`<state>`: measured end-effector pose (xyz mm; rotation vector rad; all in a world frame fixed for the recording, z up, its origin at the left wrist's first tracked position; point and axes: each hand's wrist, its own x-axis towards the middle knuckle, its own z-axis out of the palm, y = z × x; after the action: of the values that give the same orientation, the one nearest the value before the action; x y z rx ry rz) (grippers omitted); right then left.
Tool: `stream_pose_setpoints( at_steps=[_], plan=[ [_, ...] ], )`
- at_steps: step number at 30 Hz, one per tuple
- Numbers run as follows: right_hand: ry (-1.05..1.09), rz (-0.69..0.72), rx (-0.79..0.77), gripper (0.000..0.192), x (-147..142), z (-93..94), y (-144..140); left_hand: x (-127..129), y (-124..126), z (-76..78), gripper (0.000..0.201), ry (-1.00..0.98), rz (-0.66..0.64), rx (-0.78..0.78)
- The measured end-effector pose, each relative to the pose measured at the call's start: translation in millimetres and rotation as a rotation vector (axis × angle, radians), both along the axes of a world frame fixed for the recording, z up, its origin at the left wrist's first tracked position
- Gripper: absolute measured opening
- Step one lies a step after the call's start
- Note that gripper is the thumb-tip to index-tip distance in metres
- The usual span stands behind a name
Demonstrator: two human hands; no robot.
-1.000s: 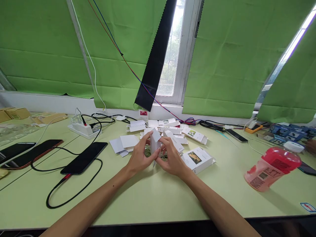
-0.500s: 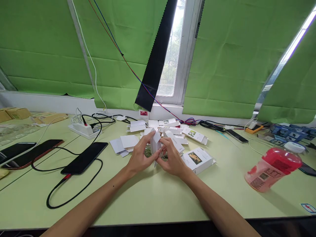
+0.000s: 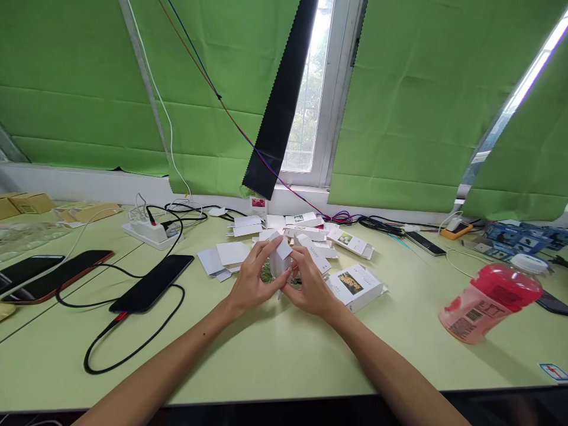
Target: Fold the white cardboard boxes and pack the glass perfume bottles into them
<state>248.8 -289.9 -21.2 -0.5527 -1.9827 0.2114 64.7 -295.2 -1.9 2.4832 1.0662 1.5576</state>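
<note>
One white carton sits between the left hand and right hand, both hands pinching it.

Bare left hand, slender left forearm — small dark spot; bare right hand, right forearm

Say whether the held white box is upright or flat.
Upright: the white box, taller than wide, is held between left hand and right hand.
</note>
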Motion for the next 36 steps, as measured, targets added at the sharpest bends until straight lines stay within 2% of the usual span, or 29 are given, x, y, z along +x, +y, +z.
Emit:
stream_pose_setpoints(
  at_steps=[9, 20, 36],
  plan=[
    [0.030, 0.012, -0.021, 0.070, 0.9, -3.3, 1.6, 0.5, 0.1, -0.4, 0.063, -0.005, 0.015, 0.017],
    [0.047, 0.006, -0.023, 0.067, 1.2, -3.7, 2.1, 1.6, -1.7, 0.5, 0.059, -0.008, 0.058, 0.054],
    [0.034, -0.005, -0.005, 0.055, 1.2, -1.9, 2.2, 2.0, 0.2, -0.7, 0.055, -0.040, 0.044, 0.077]
  ],
)
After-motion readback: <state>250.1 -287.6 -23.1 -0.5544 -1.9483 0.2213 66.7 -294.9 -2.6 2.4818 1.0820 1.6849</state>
